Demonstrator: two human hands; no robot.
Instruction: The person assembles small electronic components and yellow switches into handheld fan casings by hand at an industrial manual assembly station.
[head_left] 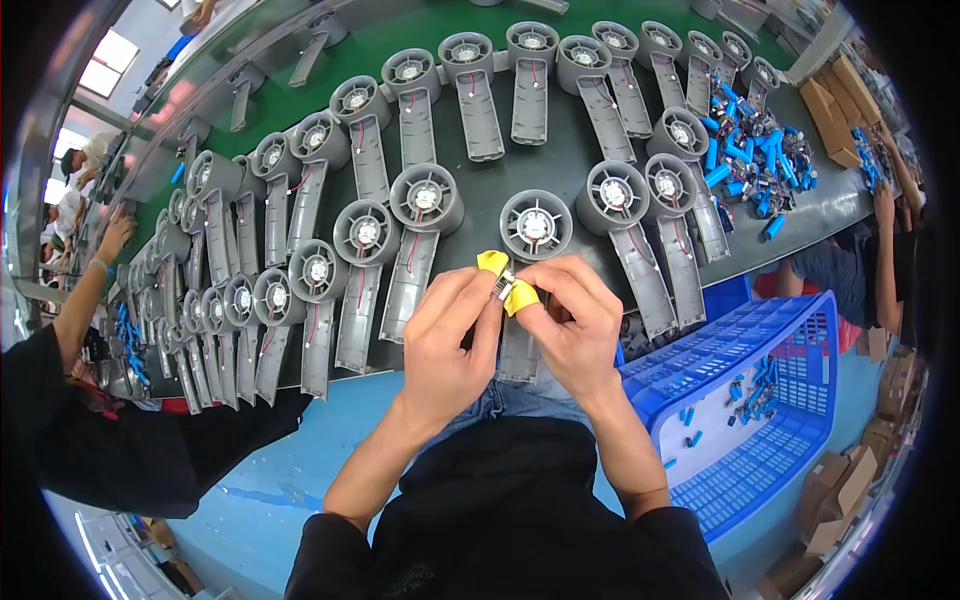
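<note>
Grey fan housings [614,196] beyond right grip [572,328]

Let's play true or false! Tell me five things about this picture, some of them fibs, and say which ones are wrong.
1. The left hand and right hand hold a small part. True.
2. The right hand is inside a basket. False: the blue basket is off to its right.
3. Many fans rest on the table. True.
4. The fans' rims are yellow. False: they are grey.
5. A blue pile lies on the table, toward the right. True.
</note>
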